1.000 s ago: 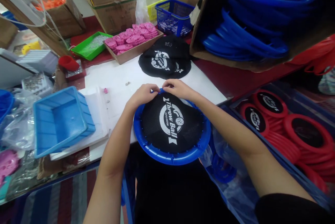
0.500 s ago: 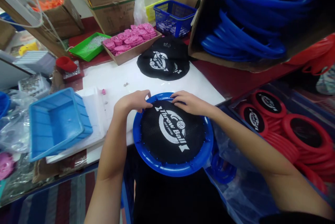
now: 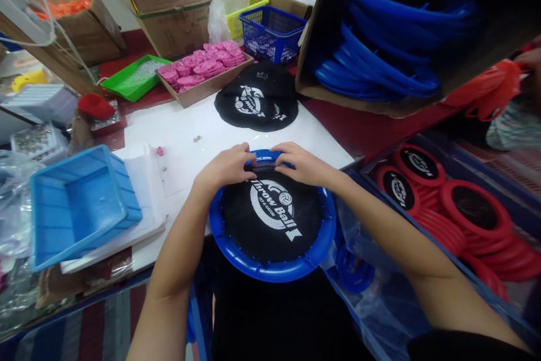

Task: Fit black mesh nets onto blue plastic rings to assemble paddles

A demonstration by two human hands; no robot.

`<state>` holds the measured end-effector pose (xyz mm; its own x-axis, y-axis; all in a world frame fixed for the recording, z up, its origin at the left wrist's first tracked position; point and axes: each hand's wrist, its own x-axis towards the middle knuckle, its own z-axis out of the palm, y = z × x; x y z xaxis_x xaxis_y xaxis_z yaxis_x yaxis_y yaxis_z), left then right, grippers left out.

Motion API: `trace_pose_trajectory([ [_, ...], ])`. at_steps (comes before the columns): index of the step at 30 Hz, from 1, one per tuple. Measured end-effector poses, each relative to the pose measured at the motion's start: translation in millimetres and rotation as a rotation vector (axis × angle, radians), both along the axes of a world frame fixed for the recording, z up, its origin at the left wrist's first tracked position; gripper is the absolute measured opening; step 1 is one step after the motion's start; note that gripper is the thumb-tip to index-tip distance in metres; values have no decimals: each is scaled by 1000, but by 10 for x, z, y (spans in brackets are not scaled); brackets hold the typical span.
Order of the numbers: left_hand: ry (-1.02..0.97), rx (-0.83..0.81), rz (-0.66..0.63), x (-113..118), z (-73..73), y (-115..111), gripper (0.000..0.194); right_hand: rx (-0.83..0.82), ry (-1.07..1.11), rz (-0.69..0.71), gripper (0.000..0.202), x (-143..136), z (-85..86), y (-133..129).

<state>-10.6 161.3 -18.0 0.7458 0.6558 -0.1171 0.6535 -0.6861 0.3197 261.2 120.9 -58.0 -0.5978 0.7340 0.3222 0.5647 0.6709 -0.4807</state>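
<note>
A blue plastic ring (image 3: 273, 273) with a black mesh disc (image 3: 236, 212) inside it tilts against the table's near edge, above my lap. White "Throw Ball" lettering runs across the mesh. At the far side of the rim, my left hand (image 3: 230, 165) curls its fingers and thumb over ring and mesh edge. A short way to its right, my right hand (image 3: 303, 164) pinches the same far rim, thumb toward the mesh. The fingertips' undersides are hidden. Beyond both hands, loose black printed discs (image 3: 228, 99) lie overlapping on a white sheet (image 3: 169, 130).
A cardboard box of blue rings (image 3: 372, 71) stands at back right; red-rimmed discs (image 3: 477, 209) fill a crate at right. Leftward sits a light-blue bin (image 3: 76, 203). Pink pieces (image 3: 207, 65), a green tray (image 3: 120, 88) and a blue basket (image 3: 273, 34) line the back.
My left hand has shifted right along the far rim, nearer my right hand, and its fingers have closed further over the edge. The view has swung slightly right.
</note>
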Motion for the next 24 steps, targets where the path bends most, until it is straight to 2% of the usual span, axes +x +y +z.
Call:
trace_pose_trajectory([
  [4, -69, -94, -8, -21, -32, 76, 18, -18, -25, -48, 17, 117, 4, -33],
  [7, -189, -156, -37, -52, -62, 150, 13, -24, -51, -40, 22, 39, -20, -23],
  [10, -288, -213, -45, -96, -77, 211, 9, -101, -45, -37, 18, -98, -14, -3],
  [14, -362, -276, 10, -127, -97, 246, 8, -270, 94, -81, 10, -164, 54, 69],
  [17, -410, -308, 74, -125, -129, 260, 7, -418, 245, -155, 18, -121, 95, 156],
  [20, -450, -344, 133, -110, -158, 272, 10, -565, 319, -167, 28, -78, 98, 229],
  [22, -457, -344, 162, -92, -173, 276, 11, -580, 322, -199, 32, -79, 80, 247],
  [24, -454, -318, 194, -69, -189, 275, 12, -509, 301, -260, 30, -104, 53, 239],
])
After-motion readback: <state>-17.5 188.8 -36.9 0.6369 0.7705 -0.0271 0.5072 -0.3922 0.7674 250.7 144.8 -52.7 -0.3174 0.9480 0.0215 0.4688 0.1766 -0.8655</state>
